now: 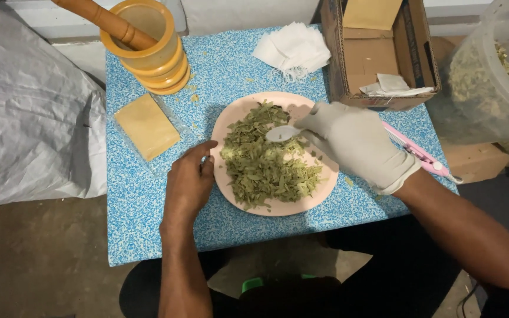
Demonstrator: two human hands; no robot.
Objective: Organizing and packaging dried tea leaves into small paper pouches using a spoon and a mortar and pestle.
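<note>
A pale pink plate (301, 205) on a small blue patterned table (148, 212) carries a heap of dried green leaf pieces (266, 162). My right hand (357, 144), in a white glove, holds a small white spoon (282, 133) whose bowl hovers over the leaves. My left hand (189, 182), bare, rests on the table at the plate's left rim, fingers curled against its edge; whether it holds something small I cannot tell.
A yellow mortar with a wooden pestle (145, 44) stands at the back left, with a clear bag of tan sachets (146, 125) nearby. A pile of white sachets (293, 48), a cardboard box (378, 53), a pink sealer tool (419, 154) and a clear tub of leaves (490, 76) lie right.
</note>
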